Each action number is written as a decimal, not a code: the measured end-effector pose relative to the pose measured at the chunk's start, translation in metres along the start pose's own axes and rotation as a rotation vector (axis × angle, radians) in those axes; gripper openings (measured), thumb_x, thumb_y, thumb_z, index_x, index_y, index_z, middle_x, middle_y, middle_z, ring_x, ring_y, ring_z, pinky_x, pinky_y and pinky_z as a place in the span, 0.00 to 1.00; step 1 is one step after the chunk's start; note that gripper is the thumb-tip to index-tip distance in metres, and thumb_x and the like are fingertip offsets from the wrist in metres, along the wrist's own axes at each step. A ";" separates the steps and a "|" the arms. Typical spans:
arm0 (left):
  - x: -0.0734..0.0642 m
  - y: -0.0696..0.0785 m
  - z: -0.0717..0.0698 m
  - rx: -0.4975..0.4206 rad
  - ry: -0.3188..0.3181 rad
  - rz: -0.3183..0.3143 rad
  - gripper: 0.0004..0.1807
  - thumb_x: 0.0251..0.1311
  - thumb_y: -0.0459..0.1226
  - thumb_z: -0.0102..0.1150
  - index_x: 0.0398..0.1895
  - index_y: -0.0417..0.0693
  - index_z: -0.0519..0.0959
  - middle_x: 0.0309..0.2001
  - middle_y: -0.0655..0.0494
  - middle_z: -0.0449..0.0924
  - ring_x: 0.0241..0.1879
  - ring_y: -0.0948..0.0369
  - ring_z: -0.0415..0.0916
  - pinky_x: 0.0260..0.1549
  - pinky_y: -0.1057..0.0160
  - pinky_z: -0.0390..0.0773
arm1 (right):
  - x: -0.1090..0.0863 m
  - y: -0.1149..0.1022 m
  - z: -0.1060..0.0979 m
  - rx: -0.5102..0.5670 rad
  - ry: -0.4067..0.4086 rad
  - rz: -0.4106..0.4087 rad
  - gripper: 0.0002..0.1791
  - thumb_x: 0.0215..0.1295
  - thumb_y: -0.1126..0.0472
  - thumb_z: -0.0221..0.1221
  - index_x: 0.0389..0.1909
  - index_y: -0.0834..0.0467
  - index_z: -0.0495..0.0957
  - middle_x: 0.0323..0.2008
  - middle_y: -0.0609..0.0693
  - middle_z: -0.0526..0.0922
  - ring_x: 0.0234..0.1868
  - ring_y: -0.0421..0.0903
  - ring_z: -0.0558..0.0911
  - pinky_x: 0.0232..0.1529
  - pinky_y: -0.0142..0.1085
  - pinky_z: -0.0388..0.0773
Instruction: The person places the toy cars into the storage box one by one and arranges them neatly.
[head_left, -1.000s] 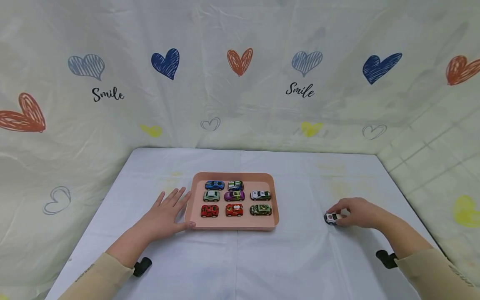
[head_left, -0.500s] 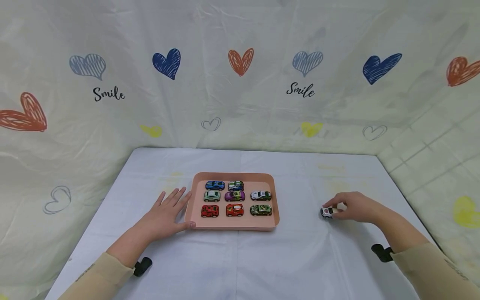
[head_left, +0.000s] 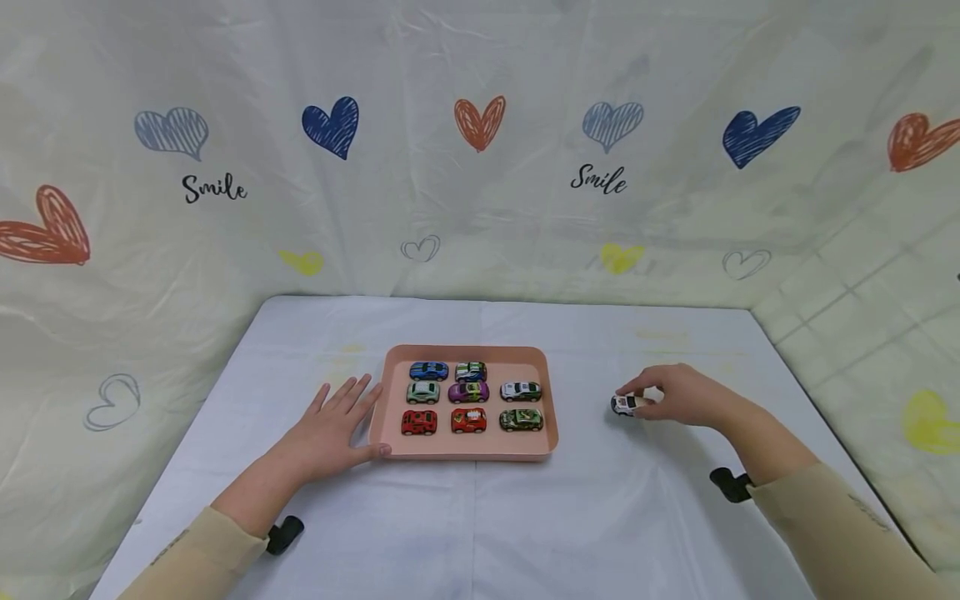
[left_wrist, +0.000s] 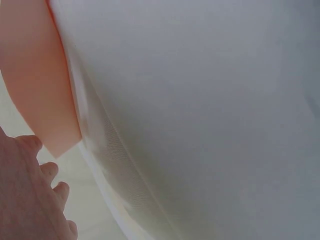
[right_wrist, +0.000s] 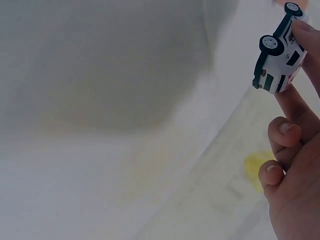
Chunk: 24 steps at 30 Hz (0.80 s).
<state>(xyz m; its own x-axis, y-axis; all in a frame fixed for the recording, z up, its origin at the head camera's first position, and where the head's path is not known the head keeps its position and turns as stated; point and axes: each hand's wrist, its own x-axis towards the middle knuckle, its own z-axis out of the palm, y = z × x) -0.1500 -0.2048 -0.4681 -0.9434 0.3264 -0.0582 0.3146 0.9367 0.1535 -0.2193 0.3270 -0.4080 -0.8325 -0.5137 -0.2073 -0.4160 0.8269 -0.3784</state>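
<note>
My right hand [head_left: 686,394] pinches a white toy car [head_left: 624,405] between thumb and fingers, to the right of the pink tray. The right wrist view shows the same toy car [right_wrist: 280,55] tilted, its dark wheels turned to the camera and clear of the table. My left hand [head_left: 322,432] lies with fingers spread at the tray's left side, thumb touching the near left corner. In the left wrist view the tray [left_wrist: 40,80] stands beside the left hand [left_wrist: 27,190]. Several toy cars sit in rows in the tray [head_left: 450,452], among them a blue car [head_left: 429,371] and a purple car [head_left: 468,392].
A white cloth covers the table [head_left: 480,525]. Behind it hangs a pale curtain [head_left: 525,208] printed with hearts and "Smile". Red cars [head_left: 419,422] fill the tray's near left part, with a green car [head_left: 521,420] at its near right. Small black devices [head_left: 285,534] are worn at both wrists.
My right hand has moved left and away from me with the white toy car, closer to the tray. The left hand and the tray have stayed in place.
</note>
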 end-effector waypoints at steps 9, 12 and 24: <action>0.000 -0.001 0.000 0.007 -0.012 0.002 0.58 0.53 0.73 0.53 0.80 0.52 0.51 0.79 0.47 0.47 0.77 0.45 0.43 0.73 0.38 0.38 | 0.025 -0.026 -0.006 0.025 0.014 -0.024 0.17 0.62 0.58 0.68 0.53 0.47 0.85 0.41 0.41 0.82 0.41 0.44 0.76 0.42 0.41 0.77; -0.001 -0.001 -0.001 -0.007 0.001 0.012 0.57 0.53 0.72 0.54 0.79 0.50 0.53 0.78 0.46 0.48 0.77 0.44 0.44 0.73 0.38 0.38 | 0.034 -0.035 -0.008 0.025 0.021 -0.052 0.17 0.62 0.58 0.67 0.53 0.47 0.85 0.41 0.41 0.82 0.41 0.44 0.76 0.42 0.41 0.76; 0.002 -0.003 0.004 0.012 -0.010 0.000 0.58 0.52 0.74 0.53 0.80 0.52 0.51 0.79 0.47 0.46 0.77 0.45 0.42 0.73 0.38 0.35 | 0.080 -0.070 -0.008 -0.010 0.045 -0.139 0.17 0.62 0.57 0.67 0.52 0.45 0.85 0.43 0.40 0.83 0.40 0.43 0.76 0.40 0.39 0.76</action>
<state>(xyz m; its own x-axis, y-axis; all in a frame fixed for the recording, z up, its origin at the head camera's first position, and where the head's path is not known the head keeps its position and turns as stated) -0.1520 -0.2062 -0.4725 -0.9424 0.3276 -0.0679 0.3159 0.9381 0.1420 -0.2601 0.2296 -0.3915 -0.7820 -0.6130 -0.1127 -0.5320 0.7507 -0.3918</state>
